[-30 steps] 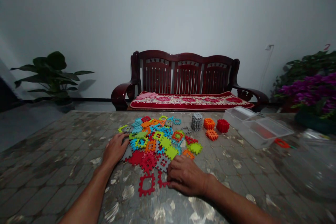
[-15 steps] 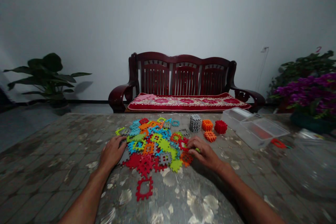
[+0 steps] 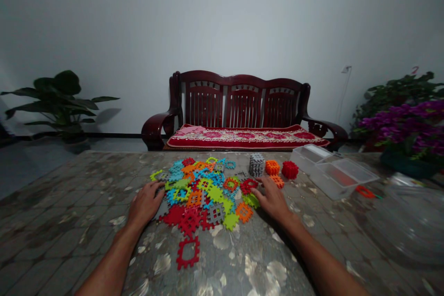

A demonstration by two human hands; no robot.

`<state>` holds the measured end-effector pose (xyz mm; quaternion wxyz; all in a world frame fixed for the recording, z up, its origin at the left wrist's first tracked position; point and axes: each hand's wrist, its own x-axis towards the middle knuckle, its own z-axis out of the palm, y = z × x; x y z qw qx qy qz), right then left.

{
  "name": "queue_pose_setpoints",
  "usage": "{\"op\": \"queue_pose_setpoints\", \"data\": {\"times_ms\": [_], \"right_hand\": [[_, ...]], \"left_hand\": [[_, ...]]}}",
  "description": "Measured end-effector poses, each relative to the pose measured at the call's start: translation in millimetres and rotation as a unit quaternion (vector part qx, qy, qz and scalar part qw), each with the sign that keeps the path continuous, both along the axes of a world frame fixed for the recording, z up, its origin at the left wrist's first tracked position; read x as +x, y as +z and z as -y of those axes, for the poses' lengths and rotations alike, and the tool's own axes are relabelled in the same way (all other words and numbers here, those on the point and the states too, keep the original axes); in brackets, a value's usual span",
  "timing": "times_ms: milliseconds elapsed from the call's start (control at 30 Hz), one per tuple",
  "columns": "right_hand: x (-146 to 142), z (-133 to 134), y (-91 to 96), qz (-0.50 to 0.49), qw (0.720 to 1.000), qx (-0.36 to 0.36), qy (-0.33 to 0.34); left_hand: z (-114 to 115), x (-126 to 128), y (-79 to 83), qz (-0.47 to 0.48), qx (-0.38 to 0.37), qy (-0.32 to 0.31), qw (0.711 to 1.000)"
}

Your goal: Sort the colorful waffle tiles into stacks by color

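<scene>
A heap of flat interlocking plastic tiles (image 3: pixel 203 189) in red, orange, green, blue and grey lies in the middle of the table (image 3: pixel 69 203). My left hand (image 3: pixel 144 202) rests flat at the heap's left edge, fingers touching a grey tile. My right hand (image 3: pixel 274 199) lies at the heap's right edge, fingers stretched toward a red tile (image 3: pixel 248 186) and a green tile (image 3: pixel 252 200). One red frame tile (image 3: pixel 187 253) lies apart, nearer to me. Behind the heap stand a grey stack (image 3: pixel 256 164), an orange stack (image 3: pixel 272 167) and a red stack (image 3: pixel 290 169).
Two clear plastic boxes (image 3: pixel 335 172) sit at the right, with a clear bowl (image 3: pixel 412 217) nearer the corner and an orange piece (image 3: pixel 365 191) between. A dark wooden bench (image 3: pixel 243 115) stands beyond the table. Potted plants flank it left (image 3: pixel 58 101) and right (image 3: pixel 409 120).
My right hand moved from the heap's near edge up and right to its right side, pushing loose tiles inward. The left hand stayed put. The camera tilted slightly.
</scene>
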<state>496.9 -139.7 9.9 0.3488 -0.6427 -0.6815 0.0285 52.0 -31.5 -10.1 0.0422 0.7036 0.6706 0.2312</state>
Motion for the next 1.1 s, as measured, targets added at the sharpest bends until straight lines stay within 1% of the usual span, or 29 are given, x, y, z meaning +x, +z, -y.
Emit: {"op": "queue_pose_setpoints", "data": {"times_ms": [67, 167, 333, 467, 533, 633, 800, 967, 1033, 1100], "right_hand": [[-10, -3, 3.7, 0.032, 0.999, -0.022, -0.037], [-18, -7, 7.5, 0.071, 0.994, -0.049, -0.066], [-17, -11, 10.6, 0.074, 0.990, -0.097, -0.069], [-18, -12, 11.4, 0.073, 0.989, -0.112, -0.068], [-19, -12, 10.2, 0.063, 0.990, -0.111, -0.064], [-19, -12, 6.4, 0.026, 0.994, -0.092, -0.059], [-18, -13, -0.2, -0.006, 0.996, -0.072, -0.053], [-11, -14, 0.8, -0.048, 0.996, -0.051, -0.060], [-6, -13, 3.8, -0.040, 0.996, -0.041, -0.076], [-1, -11, 7.0, -0.005, 0.995, -0.038, -0.088]], "left_hand": [[0, 0, -0.7, 0.000, 0.005, 0.002, 1.000], [0, 0, -1.5, -0.003, 0.004, 0.006, 1.000], [1, 0, 0.1, -0.007, -0.006, 0.001, 1.000], [1, 0, 1.4, -0.004, -0.006, 0.002, 1.000], [1, 0, 1.1, -0.007, -0.009, 0.001, 1.000], [0, -1, -0.6, -0.011, -0.010, 0.002, 1.000], [-2, -2, -3.8, -0.007, 0.006, -0.001, 1.000], [-2, -2, -5.0, -0.010, 0.003, 0.004, 1.000], [-2, -2, -5.2, -0.010, 0.002, 0.007, 1.000], [-2, -2, -5.3, -0.010, 0.000, 0.007, 1.000]]}}
